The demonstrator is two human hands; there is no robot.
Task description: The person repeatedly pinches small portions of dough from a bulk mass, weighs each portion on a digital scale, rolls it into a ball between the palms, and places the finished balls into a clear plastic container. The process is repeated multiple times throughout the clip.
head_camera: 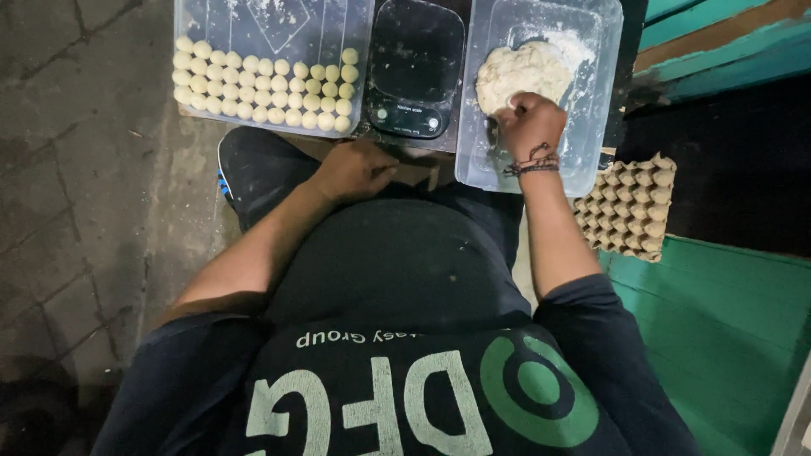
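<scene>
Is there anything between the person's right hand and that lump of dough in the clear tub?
Nothing visible. The right hand is already inside the clear tub with its fingers on the near edge of the dough lump.

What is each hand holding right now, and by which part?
The right hand pinches the near edge of the dough lump in the clear tub. The left hand is closed in the lap; anything inside it cannot be told.
</scene>
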